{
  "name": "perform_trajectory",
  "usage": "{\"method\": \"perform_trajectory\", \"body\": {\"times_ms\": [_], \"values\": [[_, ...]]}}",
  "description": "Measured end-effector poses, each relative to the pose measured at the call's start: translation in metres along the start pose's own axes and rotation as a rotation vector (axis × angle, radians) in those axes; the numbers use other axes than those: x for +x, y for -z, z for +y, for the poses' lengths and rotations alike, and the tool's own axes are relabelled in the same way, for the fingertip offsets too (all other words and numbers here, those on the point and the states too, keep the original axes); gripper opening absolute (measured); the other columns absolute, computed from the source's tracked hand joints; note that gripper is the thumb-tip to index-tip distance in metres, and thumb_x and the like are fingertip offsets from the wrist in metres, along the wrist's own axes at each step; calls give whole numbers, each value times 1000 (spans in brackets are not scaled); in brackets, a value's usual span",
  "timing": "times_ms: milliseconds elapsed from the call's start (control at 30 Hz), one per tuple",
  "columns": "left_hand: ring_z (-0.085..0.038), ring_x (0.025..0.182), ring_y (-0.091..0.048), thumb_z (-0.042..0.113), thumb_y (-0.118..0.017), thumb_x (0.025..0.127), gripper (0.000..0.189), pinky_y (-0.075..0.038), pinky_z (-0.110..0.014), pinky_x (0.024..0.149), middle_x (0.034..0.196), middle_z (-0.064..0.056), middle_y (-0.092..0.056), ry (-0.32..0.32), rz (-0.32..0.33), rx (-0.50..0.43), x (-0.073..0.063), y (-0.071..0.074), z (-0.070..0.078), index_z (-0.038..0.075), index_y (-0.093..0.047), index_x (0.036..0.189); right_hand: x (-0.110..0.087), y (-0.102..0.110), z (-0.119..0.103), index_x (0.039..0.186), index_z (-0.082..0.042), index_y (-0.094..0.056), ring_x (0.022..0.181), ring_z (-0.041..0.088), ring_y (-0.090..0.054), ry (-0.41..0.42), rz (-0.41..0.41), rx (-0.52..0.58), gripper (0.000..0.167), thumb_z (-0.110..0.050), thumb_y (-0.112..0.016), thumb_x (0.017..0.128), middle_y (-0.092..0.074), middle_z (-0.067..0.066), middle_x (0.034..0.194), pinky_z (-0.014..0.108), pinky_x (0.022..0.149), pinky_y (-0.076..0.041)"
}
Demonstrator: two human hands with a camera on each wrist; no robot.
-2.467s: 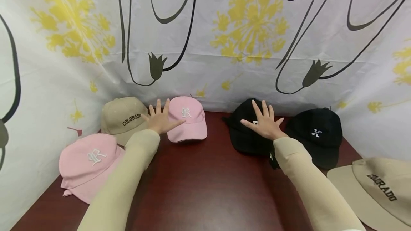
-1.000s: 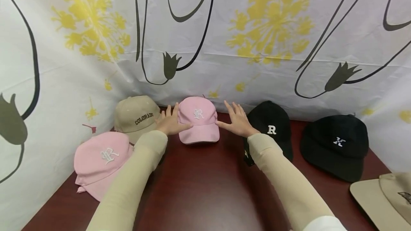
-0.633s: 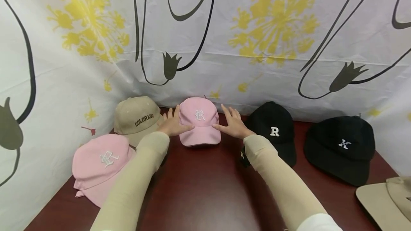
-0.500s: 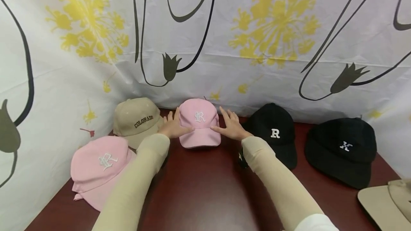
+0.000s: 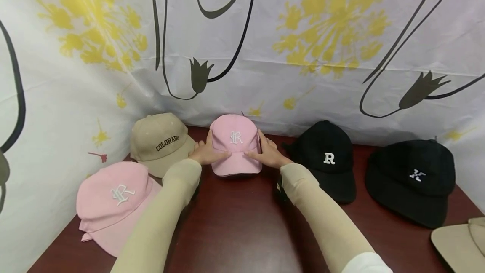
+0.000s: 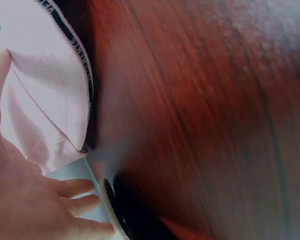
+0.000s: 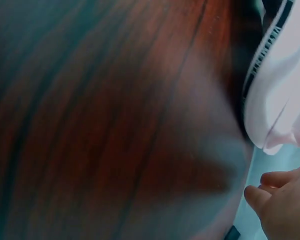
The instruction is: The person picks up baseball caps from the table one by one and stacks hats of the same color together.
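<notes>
A pink baseball cap (image 5: 236, 132) with a white letter emblem sits at the back middle of the table, between both hands. My left hand (image 5: 206, 153) grips its left side, thumb on the front where crown meets brim. From the other side my right hand (image 5: 270, 154) grips it in the same way. In the left wrist view the thumb presses the pink fabric (image 6: 45, 95), while several fingers of the left hand (image 6: 35, 200) stretch past the cap. The right wrist view shows the cap's edge (image 7: 277, 95) above the right hand (image 7: 290, 205).
A beige COLORADO cap (image 5: 159, 136) and another pink cap (image 5: 110, 193) lie to the left. Rightward are a black R cap (image 5: 329, 142), another black cap (image 5: 413, 159) and a beige cap (image 5: 454, 239). A patterned cloth (image 5: 242, 83) hangs behind the dark red table (image 5: 235, 222).
Both hands, first spread over the left caps and the black R cap, have come in to the middle pink cap and closed onto its sides. The view has shifted slightly.
</notes>
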State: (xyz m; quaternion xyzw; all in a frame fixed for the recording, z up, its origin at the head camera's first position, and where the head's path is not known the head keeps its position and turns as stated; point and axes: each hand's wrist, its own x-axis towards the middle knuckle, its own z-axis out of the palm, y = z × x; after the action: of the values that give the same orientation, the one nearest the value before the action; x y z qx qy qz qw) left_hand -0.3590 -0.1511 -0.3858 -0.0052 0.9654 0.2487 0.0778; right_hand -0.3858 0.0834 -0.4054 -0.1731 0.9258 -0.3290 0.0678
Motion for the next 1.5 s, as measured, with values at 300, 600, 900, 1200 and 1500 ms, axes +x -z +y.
{"method": "perform_trajectory", "body": {"times_ms": [300,600,900,1200,1500], "values": [[-40,123,-36,62,-61,74,116,-31,-54,93,135,-28,-38,-49,-25,-14,9,1,1,7,11,146,12,-12,2,147,-9,4,130,35,-25,20,25,93,107,-48,-67,77,-21,19,147,47,103,-25],[-44,131,-17,39,-70,76,109,-21,-50,104,143,-32,-18,-125,-87,-293,14,0,2,0,6,144,13,-14,-11,144,-4,-20,122,34,-33,-56,75,261,92,-32,-74,75,-35,22,136,45,98,-31],[-41,130,-19,29,-76,72,104,-24,-49,102,140,-31,-22,-170,-45,-350,10,1,12,-1,-7,144,4,2,-18,135,1,-30,123,32,-33,-166,100,298,90,-34,-79,69,-34,23,133,42,98,-32],[-38,129,-23,30,-76,72,103,-26,-47,102,140,-30,-23,-188,-16,-353,-7,12,29,2,-9,145,-15,23,-25,133,2,-31,114,30,-43,-128,81,302,84,-36,-76,72,-41,21,127,41,93,-39],[-35,127,-26,32,-78,71,104,-28,-47,100,139,-25,-28,-222,31,-345,-27,18,40,5,-11,146,-35,37,-32,132,1,-32,113,30,-44,-87,111,267,83,-38,-75,74,-41,21,126,41,92,-39]]}}
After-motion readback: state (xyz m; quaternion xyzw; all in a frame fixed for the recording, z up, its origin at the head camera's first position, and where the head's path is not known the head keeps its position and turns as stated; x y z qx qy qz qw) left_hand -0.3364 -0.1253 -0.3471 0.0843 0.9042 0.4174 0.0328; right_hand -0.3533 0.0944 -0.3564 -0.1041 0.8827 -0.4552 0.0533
